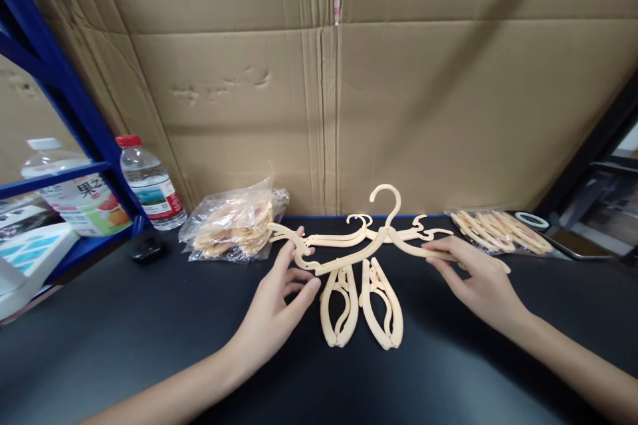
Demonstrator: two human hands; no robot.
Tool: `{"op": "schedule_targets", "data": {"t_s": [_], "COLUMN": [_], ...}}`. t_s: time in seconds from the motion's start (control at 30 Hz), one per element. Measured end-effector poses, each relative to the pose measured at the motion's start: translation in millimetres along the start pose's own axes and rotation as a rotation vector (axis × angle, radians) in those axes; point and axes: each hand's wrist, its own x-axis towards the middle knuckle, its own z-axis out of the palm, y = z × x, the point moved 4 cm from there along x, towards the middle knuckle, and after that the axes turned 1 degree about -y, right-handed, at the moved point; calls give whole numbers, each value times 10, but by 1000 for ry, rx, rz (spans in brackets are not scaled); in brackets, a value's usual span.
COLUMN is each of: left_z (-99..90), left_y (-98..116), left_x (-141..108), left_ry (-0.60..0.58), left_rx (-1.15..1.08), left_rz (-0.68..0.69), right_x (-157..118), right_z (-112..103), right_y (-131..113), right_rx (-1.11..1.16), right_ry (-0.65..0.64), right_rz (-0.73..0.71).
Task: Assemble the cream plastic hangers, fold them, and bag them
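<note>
A cream plastic folding clothes hanger [353, 257] is spread out above the table, its hook pointing up. Around its left end curl the fingers of my left hand [279, 292], the thumb lying a little lower in front. My right hand [473, 275] pinches the other arm of this hanger between thumb and fingers. Just below are two folded hangers, one on the left [339, 309] and one on the right [383, 309], lying side by side on the black table. Behind the held hanger lie more unfolded hangers [336, 240], partly hidden by it.
Clear bags of folded hangers lie at back left [232, 226] and back right [501, 231]. A red-capped water bottle [152, 186] and a black mouse [147, 247] stand left, beside a blue rack [74, 96]. A phone [578, 244] rests right. Cardboard [239, 86] walls the back.
</note>
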Motion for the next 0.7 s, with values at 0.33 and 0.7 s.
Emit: {"op": "schedule_targets", "data": {"t_s": [0.33, 0.7], "left_z": [30, -97], "left_y": [18, 19], "left_x": [-6, 36], "left_ry": [-25, 113], "left_rx": [-23, 90], "left_rz": [-5, -3], "right_x": [-9, -13], "right_z": [45, 58], "right_y": [-149, -92], "right_rx": [85, -21], "right_ry": [-31, -32], "right_rz": [-69, -192]}}
